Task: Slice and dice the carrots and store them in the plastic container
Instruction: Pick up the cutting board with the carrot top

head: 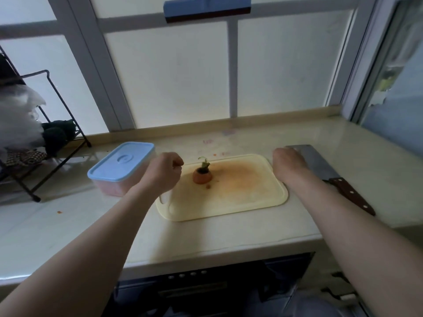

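1. Looks nearly finished: no whole carrot anywhere on the desk (68,225).
2. At the left, just beside the cutting board (240,200), the plastic container (114,186) with its blue lid (121,162) on. Through the clear wall, an orange-pink mass, probably the diced carrots, though too dim to be sure.
3. Left on the board: only 1 carrot top (202,176) with a green sprout, standing cut face down in the far left part. Just beside it, a few orange crumbs (207,186), and an orange stain across the middle.
4. Cleaver (320,165) lying flat on the desk just right of the board, handle toward the near edge, gripped by neither of the 2 hands.
5. Left hand (166,171) hovering over the board's far left corner, between container and carrot top. Fingers curled into a fist, apparently holding nothing.
6. Right hand (288,162) at the board's far right corner, next to the cleaver blade, back up and fingers bent out of sight. Cannot tell how far open, nor whether touching blade or board.
7. Judged remaining: discarding the carrot top and clearing the crumbs, with slicing, dicing and storing seemingly done.
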A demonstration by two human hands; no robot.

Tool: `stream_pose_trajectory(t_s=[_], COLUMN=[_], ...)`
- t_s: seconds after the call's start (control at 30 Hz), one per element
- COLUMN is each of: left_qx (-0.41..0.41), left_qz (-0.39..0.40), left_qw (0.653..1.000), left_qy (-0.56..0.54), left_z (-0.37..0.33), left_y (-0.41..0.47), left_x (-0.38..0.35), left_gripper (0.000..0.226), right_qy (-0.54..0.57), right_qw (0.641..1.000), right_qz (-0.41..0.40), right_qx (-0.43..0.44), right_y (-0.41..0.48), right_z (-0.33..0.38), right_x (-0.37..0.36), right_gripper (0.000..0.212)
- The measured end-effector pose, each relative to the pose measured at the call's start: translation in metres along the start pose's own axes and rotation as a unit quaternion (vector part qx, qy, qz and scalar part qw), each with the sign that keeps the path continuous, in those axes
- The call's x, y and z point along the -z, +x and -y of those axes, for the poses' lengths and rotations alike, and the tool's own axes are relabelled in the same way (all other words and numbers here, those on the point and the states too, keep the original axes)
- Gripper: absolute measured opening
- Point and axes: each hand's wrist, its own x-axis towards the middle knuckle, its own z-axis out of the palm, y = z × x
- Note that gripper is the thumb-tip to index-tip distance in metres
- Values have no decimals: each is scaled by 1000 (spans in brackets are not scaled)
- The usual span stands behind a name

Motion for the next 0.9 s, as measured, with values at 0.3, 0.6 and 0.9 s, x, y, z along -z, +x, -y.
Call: stream_pose_trajectory(t_s=[0.3,0.6,0.9], left_qx=[-10,-91,-113], left_qz=[37,135,193], left_qw=[999,987,969], left_qy=[-30,4,107], left_z=[-7,-33,-47], left_y=[58,117,139], left_x=[-16,-53,-70], left_gripper=[20,25,10], right_qy=[-14,190,247], right_qw=[999,960,953], right_qz=[-15,108,65], right_qx=[30,178,163], right_y=[20,25,40], right_z=[15,41,37], right_x=[7,7,-6], right_gripper=[20,23,33])
